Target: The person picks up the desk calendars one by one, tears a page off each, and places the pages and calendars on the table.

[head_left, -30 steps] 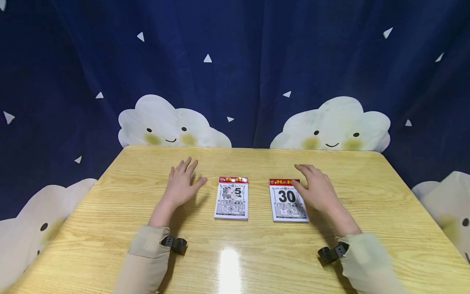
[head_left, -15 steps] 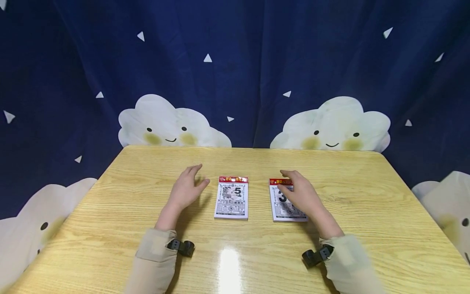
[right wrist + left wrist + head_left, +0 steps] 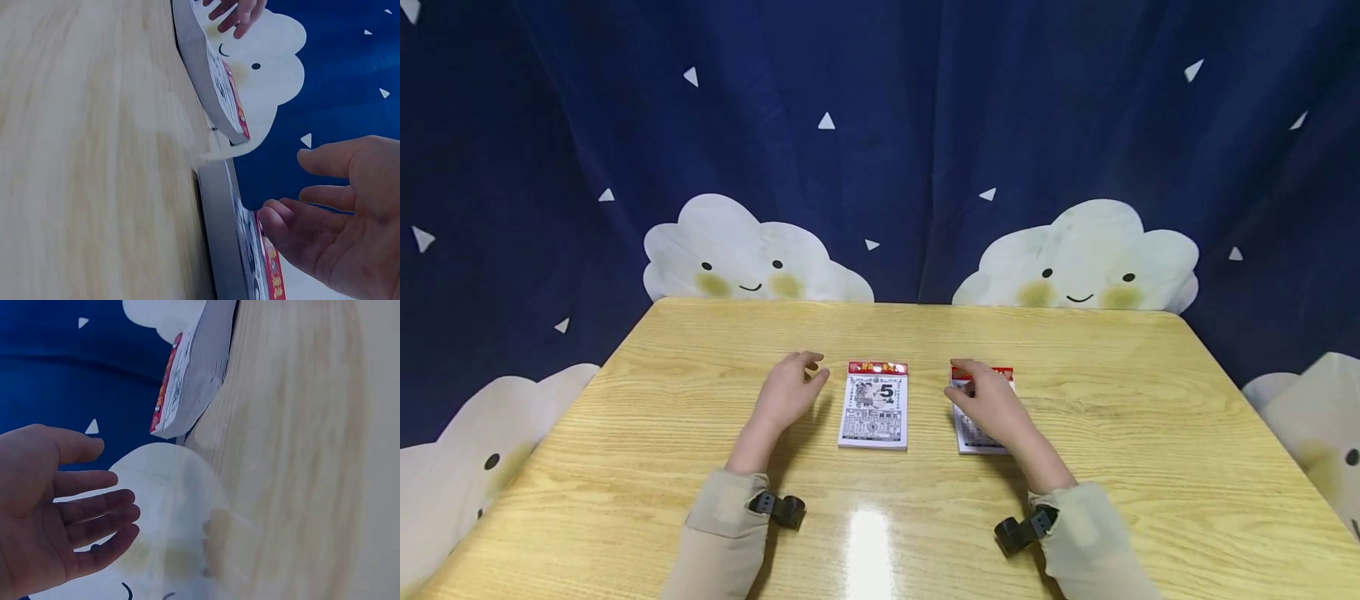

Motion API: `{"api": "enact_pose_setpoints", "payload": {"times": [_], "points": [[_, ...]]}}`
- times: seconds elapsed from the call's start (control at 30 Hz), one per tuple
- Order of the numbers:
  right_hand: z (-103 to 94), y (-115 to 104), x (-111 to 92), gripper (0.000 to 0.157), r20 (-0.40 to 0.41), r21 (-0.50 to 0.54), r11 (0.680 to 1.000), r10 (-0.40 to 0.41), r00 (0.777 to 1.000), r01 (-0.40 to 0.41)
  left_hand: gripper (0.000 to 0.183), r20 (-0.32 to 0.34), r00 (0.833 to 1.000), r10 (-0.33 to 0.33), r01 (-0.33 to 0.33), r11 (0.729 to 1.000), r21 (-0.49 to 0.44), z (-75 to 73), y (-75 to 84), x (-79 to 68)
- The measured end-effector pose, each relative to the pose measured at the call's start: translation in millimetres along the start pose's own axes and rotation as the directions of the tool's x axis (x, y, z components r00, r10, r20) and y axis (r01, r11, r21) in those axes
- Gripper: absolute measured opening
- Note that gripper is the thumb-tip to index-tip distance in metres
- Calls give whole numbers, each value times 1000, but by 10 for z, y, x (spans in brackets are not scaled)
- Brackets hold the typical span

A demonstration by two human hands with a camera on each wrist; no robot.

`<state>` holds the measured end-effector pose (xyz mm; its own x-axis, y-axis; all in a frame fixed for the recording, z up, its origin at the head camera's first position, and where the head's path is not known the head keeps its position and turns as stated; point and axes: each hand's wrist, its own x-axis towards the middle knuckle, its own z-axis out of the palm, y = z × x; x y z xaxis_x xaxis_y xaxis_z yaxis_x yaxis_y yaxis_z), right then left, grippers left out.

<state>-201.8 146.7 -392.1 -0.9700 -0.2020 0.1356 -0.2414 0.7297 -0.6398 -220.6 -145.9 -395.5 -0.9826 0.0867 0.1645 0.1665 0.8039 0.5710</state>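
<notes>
Two tear-off calendar pads lie flat side by side on the wooden table. The left calendar (image 3: 873, 408) has a red header strip and a large 5. My left hand (image 3: 790, 390) hovers just left of it, fingers loosely bent and holding nothing; the left wrist view shows the hand (image 3: 69, 512) apart from the pad (image 3: 194, 375). Over the right calendar (image 3: 973, 437) hangs my right hand (image 3: 992, 404), covering its number and part of its header. In the right wrist view the fingers of this hand (image 3: 337, 212) are relaxed, above the pad (image 3: 228, 244), gripping nothing.
The light wooden table (image 3: 880, 333) extends around both pads, with a bright glare spot near its front. Behind it hangs a dark blue curtain (image 3: 880, 150) with white clouds and triangles. Both wrists wear black cameras.
Both hands have moved inward and slightly nearer the front. The right hand has slid left across the right calendar, covering its 30; the left hand has come closer to the left calendar, fingers more bent.
</notes>
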Motion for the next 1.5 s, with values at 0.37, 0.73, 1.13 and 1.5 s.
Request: {"api": "enact_pose_setpoints", "payload": {"times": [0.37, 0.73, 1.13, 1.5], "points": [[182, -164, 29, 53, 117, 116, 987, 94, 989, -108, 32, 58, 996, -63, 66, 996, -58, 82, 73, 12], [345, -277, 57, 38, 170, 92, 993, 56, 984, -72, 37, 214, 975, -59, 105, 972, -209, 163, 139, -23], [450, -346, 73, 24, 143, -85, 996, 43, 989, -31, 36, 283, 958, -52, 88, 990, -113, 236, 184, -12], [514, -390, 41, 34, 102, -111, 994, 31, 994, -19, 23, 215, 977, 1, -9, 999, 34, 242, 225, -26]]}}
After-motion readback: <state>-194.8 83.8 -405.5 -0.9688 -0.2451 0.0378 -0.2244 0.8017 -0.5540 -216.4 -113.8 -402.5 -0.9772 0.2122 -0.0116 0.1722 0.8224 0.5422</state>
